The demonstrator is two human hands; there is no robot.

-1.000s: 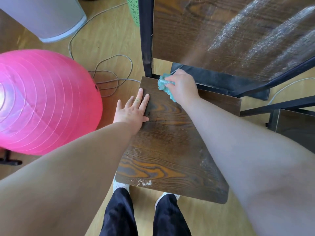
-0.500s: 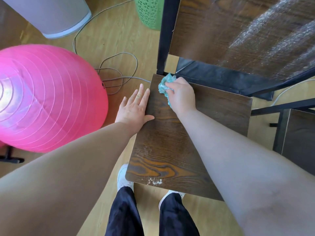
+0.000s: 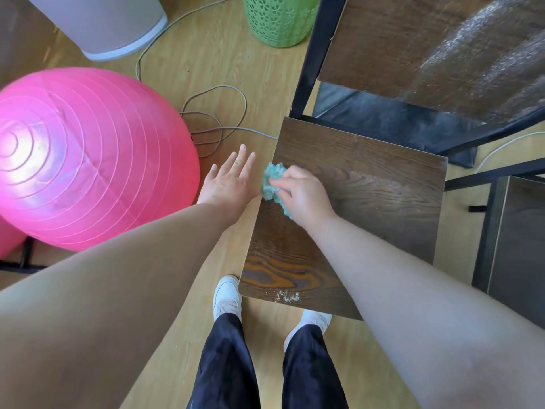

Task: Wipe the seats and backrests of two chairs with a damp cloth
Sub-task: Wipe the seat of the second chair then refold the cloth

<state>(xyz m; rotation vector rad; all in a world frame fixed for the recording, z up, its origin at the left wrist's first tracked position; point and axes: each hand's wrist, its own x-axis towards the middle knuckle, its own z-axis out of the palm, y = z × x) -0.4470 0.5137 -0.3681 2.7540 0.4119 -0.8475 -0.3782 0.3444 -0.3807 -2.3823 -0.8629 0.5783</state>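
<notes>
The white crumbs (image 3: 287,296) at the lower edge of the seat (image 3: 362,219) could be missed, or pushed onto the floor, if only the left border is wiped. The teal cloth (image 3: 272,180) is bunched at the seat's left edge, near the frame centre, and is pinched by the curled right hand (image 3: 303,193). The left hand (image 3: 231,180) is held flat just beside it, fingers straight, and nothing is gripped by it.
</notes>
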